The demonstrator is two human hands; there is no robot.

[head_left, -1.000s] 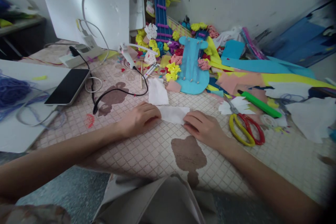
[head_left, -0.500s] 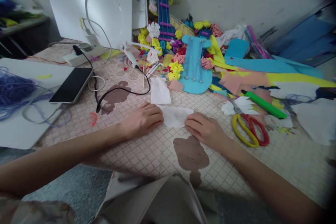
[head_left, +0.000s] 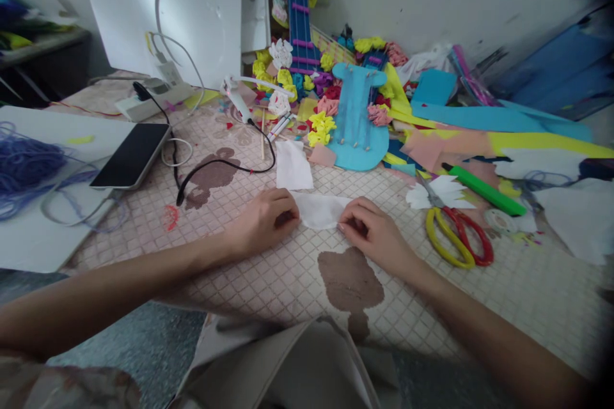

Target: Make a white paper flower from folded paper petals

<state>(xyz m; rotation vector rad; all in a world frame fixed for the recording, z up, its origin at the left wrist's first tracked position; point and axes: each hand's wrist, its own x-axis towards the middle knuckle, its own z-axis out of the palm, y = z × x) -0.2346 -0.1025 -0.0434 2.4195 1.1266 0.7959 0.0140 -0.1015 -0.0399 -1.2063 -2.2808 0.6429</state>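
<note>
At the near centre of the table (head_left: 268, 287), a white sheet (head_left: 320, 211) lies low on the surface, held at both ends; the left hand (head_left: 263, 225) sits at nine o'clock of the sheet, fingers curled shut with the tips pinning its left end; the right hand (head_left: 378, 236) sits at three o'clock, fingers bent and thumb drawn in, pinching the right end; whether either thumb lies under the paper cannot be told. Progress, as judged: the sheet appears already doubled or gathered into a narrow strip with a rounded lower edge, so a first shaping looks done; no cut, glue or fastening shows on it and it is joined to nothing, so any finishing is judged outstanding. A second white piece (head_left: 292, 166) lies untouched at eleven o'clock of the sheet; scissors (head_left: 458, 238) with yellow and red handles lie idle at three o'clock, beyond the right hand; a green marker (head_left: 482, 190) lies at two o'clock; a phone (head_left: 132, 154) rests well apart at ten o'clock. Against the frame one second earlier: the right hand then lay flatter over the sheet's end and has since curled into a pinch; the sheet then showed as a straighter rectangle and now reads shorter and rounder between the hands; the left hand has kept its place; surrounding items unchanged.
</note>
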